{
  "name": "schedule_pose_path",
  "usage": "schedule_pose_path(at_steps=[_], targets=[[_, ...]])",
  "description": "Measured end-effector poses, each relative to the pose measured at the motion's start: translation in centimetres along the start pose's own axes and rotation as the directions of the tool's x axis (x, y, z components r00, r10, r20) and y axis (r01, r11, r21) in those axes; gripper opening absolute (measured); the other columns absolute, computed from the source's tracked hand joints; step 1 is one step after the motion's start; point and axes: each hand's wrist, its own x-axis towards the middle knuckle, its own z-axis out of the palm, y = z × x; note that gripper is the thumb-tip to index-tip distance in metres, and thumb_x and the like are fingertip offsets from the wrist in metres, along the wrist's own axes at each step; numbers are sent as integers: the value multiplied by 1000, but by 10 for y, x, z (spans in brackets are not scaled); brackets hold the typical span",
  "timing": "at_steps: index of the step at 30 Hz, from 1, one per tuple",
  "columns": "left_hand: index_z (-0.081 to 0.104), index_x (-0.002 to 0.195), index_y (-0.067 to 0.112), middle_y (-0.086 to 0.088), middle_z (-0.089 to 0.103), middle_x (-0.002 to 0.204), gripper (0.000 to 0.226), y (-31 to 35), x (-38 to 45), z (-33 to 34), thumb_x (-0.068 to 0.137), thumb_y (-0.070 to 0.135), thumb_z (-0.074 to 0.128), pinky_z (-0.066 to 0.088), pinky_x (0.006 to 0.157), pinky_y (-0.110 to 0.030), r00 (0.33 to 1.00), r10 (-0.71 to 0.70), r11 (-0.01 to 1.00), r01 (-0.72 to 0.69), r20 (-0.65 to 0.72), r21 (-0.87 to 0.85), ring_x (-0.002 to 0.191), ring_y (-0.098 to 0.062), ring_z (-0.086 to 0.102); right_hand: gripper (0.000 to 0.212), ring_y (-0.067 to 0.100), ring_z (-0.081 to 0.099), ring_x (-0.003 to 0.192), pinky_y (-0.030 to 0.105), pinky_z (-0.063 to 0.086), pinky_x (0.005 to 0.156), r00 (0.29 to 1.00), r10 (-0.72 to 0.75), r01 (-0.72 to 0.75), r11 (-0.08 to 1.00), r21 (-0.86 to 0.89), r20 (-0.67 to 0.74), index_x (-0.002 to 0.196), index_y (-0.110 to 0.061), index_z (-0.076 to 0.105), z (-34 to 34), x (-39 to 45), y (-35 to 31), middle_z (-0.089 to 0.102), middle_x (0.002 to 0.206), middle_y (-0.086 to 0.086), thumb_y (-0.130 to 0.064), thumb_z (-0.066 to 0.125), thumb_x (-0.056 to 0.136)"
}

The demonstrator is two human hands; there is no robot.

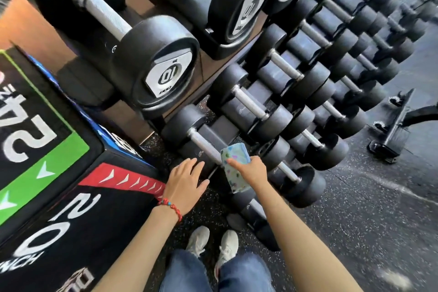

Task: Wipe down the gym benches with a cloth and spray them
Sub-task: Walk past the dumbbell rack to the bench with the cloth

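My right hand (251,170) grips a folded, pale patterned cloth (233,168) and holds it low in front of the bottom row of the dumbbell rack (272,114). My left hand (187,181) reaches out beside it with its fingers straight, hovering near or touching the head of a low dumbbell (189,130); contact is unclear. A red beaded bracelet sits on that wrist. The foot of a black bench frame (393,130) shows at the right edge. No spray bottle is visible.
A large black plyo box (47,173) with green, red and blue markings stands close on my left. Tiered rows of black dumbbells fill the view ahead. My feet in light shoes (213,244) stand on speckled rubber floor, which stretches off to the right.
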Motion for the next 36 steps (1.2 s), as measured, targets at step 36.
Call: schedule_pose_path(at_steps=[36], targets=[[62, 114, 0, -20, 63, 115, 49, 122, -61, 45, 73, 22, 78, 49, 89, -47, 432, 873, 442, -897, 228, 7, 107, -37, 60, 25, 23, 67, 72, 32, 56, 58, 650, 727, 102, 203, 974, -220, 88, -7, 62, 24, -246, 209, 68, 81, 7, -32, 64, 85]])
